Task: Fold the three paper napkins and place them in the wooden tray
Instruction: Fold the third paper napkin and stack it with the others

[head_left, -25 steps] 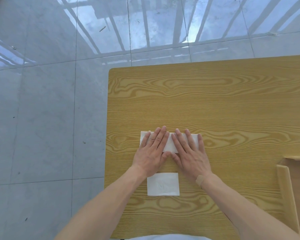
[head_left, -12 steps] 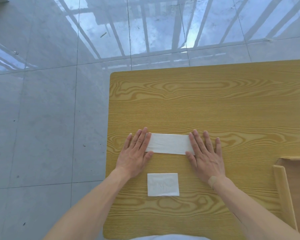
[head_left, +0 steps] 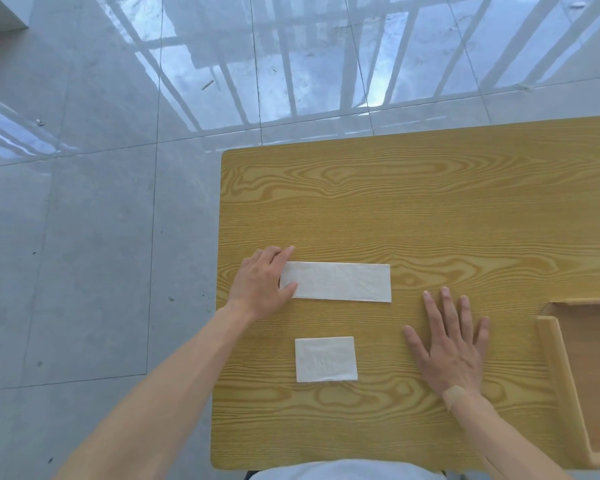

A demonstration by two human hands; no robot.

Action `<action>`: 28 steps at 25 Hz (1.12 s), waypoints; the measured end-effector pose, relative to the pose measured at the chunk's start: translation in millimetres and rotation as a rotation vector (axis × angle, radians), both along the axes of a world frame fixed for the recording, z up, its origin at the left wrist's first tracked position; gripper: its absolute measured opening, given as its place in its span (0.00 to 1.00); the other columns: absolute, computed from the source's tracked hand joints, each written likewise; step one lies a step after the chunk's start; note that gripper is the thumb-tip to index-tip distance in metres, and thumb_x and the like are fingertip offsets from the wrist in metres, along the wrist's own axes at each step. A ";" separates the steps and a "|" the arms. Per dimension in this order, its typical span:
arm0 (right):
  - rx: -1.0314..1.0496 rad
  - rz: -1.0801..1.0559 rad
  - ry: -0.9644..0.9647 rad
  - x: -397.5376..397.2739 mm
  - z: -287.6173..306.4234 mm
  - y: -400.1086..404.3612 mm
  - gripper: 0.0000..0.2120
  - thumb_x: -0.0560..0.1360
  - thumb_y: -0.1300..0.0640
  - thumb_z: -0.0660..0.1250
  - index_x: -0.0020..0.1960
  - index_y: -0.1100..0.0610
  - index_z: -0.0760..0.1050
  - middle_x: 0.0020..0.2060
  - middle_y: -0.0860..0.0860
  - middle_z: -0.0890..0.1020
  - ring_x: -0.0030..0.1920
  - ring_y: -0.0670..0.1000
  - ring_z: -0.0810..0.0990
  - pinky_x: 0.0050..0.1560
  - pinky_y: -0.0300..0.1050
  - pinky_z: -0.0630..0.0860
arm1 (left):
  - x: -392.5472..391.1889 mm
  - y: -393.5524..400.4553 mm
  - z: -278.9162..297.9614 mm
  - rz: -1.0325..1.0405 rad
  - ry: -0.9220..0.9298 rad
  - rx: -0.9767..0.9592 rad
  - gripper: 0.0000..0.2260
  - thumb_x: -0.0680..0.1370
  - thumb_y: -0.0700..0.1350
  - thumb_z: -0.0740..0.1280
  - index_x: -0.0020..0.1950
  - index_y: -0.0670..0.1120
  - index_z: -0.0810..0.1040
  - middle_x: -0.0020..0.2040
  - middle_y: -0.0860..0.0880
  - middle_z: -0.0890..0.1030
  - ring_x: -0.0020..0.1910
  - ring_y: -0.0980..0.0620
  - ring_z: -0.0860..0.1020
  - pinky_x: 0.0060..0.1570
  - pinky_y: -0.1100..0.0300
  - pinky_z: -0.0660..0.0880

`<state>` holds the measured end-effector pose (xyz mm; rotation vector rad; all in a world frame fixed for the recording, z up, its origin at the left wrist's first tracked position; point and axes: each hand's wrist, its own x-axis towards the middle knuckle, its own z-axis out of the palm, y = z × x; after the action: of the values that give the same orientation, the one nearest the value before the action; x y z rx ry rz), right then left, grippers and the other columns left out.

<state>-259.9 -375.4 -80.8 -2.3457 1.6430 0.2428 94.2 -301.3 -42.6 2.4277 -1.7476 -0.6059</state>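
On the wooden surface (head_left: 430,209) a long folded napkin strip (head_left: 340,281) lies flat, and the left hand (head_left: 262,284) grips its left end, thumb on top of the paper and the fingers curled around its far corner. The right hand (head_left: 451,344) rests palm-down with fingers spread on bare wood, right of the strip and apart from it. A smaller folded napkin (head_left: 325,359) lies nearer, and the wooden tray (head_left: 551,355) sits at the right edge.
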 end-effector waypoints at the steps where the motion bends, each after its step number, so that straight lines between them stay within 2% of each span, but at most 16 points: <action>1: 0.001 -0.023 -0.002 -0.8 -0.2 3.8 0.34 0.75 0.30 0.44 0.78 0.40 0.42 0.79 0.45 0.47 0.79 0.52 0.41 0.75 0.65 0.42 | 1.6 -4.3 2.4 -0.008 0.006 0.029 0.30 0.74 0.56 0.68 0.74 0.49 0.66 0.64 0.48 0.74 0.63 0.47 0.71 0.61 0.48 0.70; 6: -0.003 -0.067 -0.014 0.9 -1.0 5.0 0.34 0.74 0.30 0.45 0.77 0.38 0.43 0.79 0.44 0.50 0.79 0.53 0.44 0.76 0.63 0.42 | 1.7 -24.4 11.3 0.057 0.107 0.170 0.18 0.70 0.51 0.71 0.58 0.53 0.74 0.50 0.53 0.72 0.54 0.49 0.71 0.49 0.53 0.71; 9: -0.021 -0.080 -0.011 1.1 -3.0 5.1 0.34 0.74 0.29 0.45 0.77 0.37 0.43 0.79 0.44 0.50 0.79 0.52 0.45 0.76 0.63 0.43 | 0.6 -30.8 11.6 0.146 0.164 0.269 0.12 0.69 0.48 0.72 0.49 0.53 0.73 0.51 0.53 0.69 0.53 0.52 0.69 0.44 0.55 0.70; 13: -0.023 -0.088 -0.024 2.0 -4.3 4.5 0.34 0.74 0.30 0.46 0.77 0.37 0.44 0.79 0.43 0.50 0.78 0.52 0.45 0.76 0.62 0.44 | -4.1 -29.0 9.4 0.184 0.209 0.234 0.09 0.70 0.45 0.69 0.43 0.53 0.69 0.46 0.53 0.71 0.47 0.50 0.71 0.40 0.53 0.72; 16: -0.030 -0.089 -0.035 2.1 -3.9 4.8 0.33 0.74 0.31 0.47 0.77 0.37 0.45 0.79 0.43 0.50 0.78 0.51 0.45 0.76 0.62 0.43 | -4.6 -24.6 11.7 0.266 0.363 0.229 0.08 0.72 0.43 0.67 0.46 0.51 0.69 0.41 0.49 0.77 0.38 0.48 0.75 0.35 0.52 0.73; 18: -0.033 -0.089 -0.041 1.7 -3.9 5.0 0.33 0.74 0.31 0.48 0.77 0.37 0.45 0.79 0.43 0.50 0.78 0.51 0.45 0.76 0.61 0.43 | -5.7 -21.9 18.5 0.381 0.505 0.199 0.10 0.73 0.42 0.68 0.50 0.51 0.71 0.40 0.49 0.76 0.34 0.52 0.75 0.29 0.59 0.72; 20: -0.036 -0.091 -0.050 1.6 -4.4 5.7 0.33 0.74 0.31 0.48 0.77 0.37 0.46 0.79 0.43 0.51 0.78 0.51 0.45 0.76 0.61 0.42 | -9.5 -22.2 26.9 0.477 0.597 0.132 0.10 0.74 0.43 0.70 0.52 0.51 0.72 0.41 0.50 0.76 0.33 0.55 0.74 0.28 0.63 0.71; 24: -0.034 -0.091 -0.048 2.6 -4.2 5.4 0.33 0.74 0.31 0.48 0.77 0.37 0.45 0.79 0.43 0.50 0.78 0.51 0.45 0.76 0.61 0.42 | -24.7 -32.2 42.0 0.573 0.774 0.032 0.08 0.74 0.42 0.71 0.50 0.49 0.74 0.44 0.49 0.78 0.29 0.57 0.74 0.27 0.63 0.73; 28: -0.034 -0.089 -0.056 2.0 -3.8 4.8 0.33 0.74 0.32 0.49 0.77 0.37 0.45 0.79 0.43 0.51 0.78 0.52 0.45 0.76 0.61 0.41 | -48.0 -49.8 47.4 0.577 0.813 -0.040 0.08 0.73 0.44 0.72 0.48 0.51 0.75 0.43 0.51 0.78 0.32 0.57 0.75 0.26 0.63 0.73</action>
<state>-258.0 -370.6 -84.6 -2.2748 1.7326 0.1312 46.2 -351.1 4.8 2.0321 -0.7026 -1.2033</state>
